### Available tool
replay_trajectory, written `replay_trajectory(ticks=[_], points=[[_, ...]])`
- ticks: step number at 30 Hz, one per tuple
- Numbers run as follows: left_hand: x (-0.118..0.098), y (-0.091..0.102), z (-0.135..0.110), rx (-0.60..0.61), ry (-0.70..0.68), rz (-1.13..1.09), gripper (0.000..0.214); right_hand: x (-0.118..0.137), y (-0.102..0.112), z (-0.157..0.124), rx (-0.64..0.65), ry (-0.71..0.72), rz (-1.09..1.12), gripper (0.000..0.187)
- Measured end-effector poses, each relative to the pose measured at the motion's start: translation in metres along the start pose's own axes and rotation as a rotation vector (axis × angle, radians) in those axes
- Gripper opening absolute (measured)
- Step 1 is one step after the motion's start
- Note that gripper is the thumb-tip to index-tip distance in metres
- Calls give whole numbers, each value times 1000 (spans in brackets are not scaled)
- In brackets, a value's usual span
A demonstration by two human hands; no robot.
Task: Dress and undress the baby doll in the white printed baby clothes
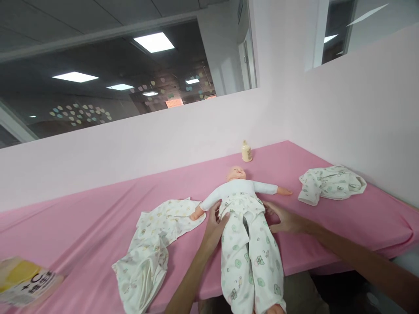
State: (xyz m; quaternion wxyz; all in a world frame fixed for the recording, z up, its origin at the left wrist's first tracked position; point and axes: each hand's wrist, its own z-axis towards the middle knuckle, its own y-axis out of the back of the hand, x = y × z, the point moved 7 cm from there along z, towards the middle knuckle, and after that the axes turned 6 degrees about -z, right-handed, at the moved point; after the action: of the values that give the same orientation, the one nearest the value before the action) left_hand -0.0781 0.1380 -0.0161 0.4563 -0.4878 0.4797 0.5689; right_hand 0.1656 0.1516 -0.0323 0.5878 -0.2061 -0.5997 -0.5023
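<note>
A baby doll [236, 173] in a white long-sleeved top [236, 188] lies on its back, arms spread, wearing white baby trousers [237, 257] with a green and grey print. The waistband reaches the doll's belly, and the legs extend over the table's near edge. My left hand [216, 222] touches the trousers at the left hip, thumb and fingers apart. At the opposite hip, my right hand [282, 219] has its fingers against the trousers and its thumb spread; the fingertips are partly hidden. The doll's hand on the left rests on a printed baby garment [153, 240], which lies crumpled.
A pink sheet [98, 226] covers the table against white walls. Another printed baby garment [332, 183] lies folded at the right. Behind the doll's head stands a cream-coloured bottle [246, 151]. A yellow and white package [28, 281] sits at the lower left.
</note>
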Motion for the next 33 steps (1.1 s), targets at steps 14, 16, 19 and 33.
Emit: replay_trajectory(ticks=[14, 16, 19, 33], points=[[-12, 2, -29, 74, -160, 289, 31, 3, 1, -5, 46, -38, -321, 31], [-10, 5, -43, 156, -126, 267, 37, 14, -1, -14, 64, 59, -391, 32], [-2, 10, -64, 272, -23, 269, 92, 19, -10, -26, 163, 126, -413, 74], [9, 8, -84, 228, 20, 317, 85, 16, -24, -32, 39, 31, -448, 60]])
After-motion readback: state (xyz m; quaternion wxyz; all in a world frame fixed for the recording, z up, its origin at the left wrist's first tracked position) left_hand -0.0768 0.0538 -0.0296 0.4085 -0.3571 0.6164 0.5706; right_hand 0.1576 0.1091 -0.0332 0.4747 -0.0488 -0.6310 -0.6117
